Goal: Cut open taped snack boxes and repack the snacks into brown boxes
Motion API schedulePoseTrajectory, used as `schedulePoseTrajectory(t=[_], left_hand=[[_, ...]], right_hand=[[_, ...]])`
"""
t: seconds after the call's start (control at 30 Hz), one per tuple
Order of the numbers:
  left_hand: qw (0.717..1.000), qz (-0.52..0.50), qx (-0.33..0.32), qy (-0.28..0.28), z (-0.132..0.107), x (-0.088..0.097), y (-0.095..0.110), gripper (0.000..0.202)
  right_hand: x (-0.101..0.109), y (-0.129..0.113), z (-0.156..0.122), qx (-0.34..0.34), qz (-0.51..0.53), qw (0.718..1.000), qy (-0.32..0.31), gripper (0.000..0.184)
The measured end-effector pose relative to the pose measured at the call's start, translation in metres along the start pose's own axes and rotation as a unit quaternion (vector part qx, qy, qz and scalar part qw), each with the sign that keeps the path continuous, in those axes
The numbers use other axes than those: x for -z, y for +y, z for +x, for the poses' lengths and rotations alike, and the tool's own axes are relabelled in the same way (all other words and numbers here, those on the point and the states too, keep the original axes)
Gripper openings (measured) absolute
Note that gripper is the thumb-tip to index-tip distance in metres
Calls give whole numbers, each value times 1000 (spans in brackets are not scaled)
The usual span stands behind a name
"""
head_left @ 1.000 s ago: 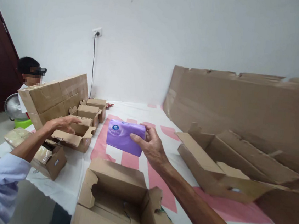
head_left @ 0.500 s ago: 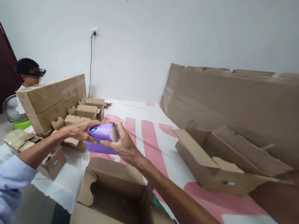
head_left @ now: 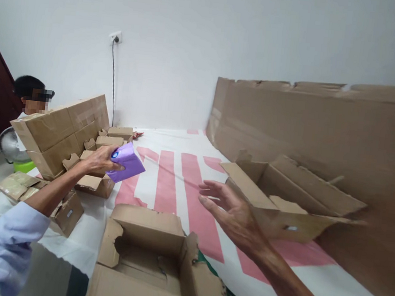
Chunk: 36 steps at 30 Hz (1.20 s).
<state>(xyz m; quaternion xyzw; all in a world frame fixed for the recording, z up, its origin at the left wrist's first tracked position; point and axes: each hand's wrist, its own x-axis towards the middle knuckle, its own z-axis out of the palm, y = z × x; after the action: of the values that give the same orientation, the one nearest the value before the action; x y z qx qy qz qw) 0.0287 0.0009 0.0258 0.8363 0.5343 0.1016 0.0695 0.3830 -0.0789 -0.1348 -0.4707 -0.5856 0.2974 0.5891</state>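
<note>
The left hand (head_left: 97, 158) is closed on a glossy purple, soft-sided rectangular pack with a round blue emblem (head_left: 128, 163), its fingers and thumb clamped on the near end beside the emblem. The pack juts out tilted to the right of those fingertips, its far end free in the air above a white cloth with pink printing (head_left: 187, 208). The right hand (head_left: 233, 213) appears to hold nothing: its fingers are apart, slightly curled, and point towards the pack, well short of it.

Just beyond and beneath the left fingers sits a small open brown cardboard carton (head_left: 93, 185). Nearer the wearer, below and between both hands, stands a larger open brown cardboard box (head_left: 149, 220); another open brown cardboard box with spread flaps (head_left: 277, 222) lies beyond the right fingers, to their right.

The pack looks light, to judge by the one-handed hold, and soft enough to dent under a hard pinch. The shiny film may slip a little, but nothing about it suggests fragility. The broad faces near the free end offer a good second grip, with flat fingers rather than tips.
</note>
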Motion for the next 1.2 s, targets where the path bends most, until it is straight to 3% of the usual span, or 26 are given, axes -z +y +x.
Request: schedulePoseTrajectory(t=[0.13,0.3,0.5,0.73,0.87,1.0,1.13,1.2], left_hand=[[985,167,-2,-49,19,-45,11,49],[969,221,-12,-107,39,-93,10,41],[953,261,0,-152,63,-118,-3,39],[946,286,46,-148,78,-138,-16,39],[953,268,38,-139,70,-129,-7,44],[965,223,-6,-136,44,-95,5,65],[988,102,-66,-93,-17,-55,10,59],[991,31,-81,-103,-58,-43,12,60]], right_hand=[[18,26,-19,-48,17,997,56,58],[32,47,-35,-94,43,989,109,65],[45,61,-50,-117,57,982,138,66],[47,57,-56,-127,55,982,125,66],[47,40,-59,-134,52,984,101,68],[46,23,-68,-131,38,989,64,65],[37,13,-80,-140,19,990,9,62],[30,9,-86,-151,15,988,-22,60]])
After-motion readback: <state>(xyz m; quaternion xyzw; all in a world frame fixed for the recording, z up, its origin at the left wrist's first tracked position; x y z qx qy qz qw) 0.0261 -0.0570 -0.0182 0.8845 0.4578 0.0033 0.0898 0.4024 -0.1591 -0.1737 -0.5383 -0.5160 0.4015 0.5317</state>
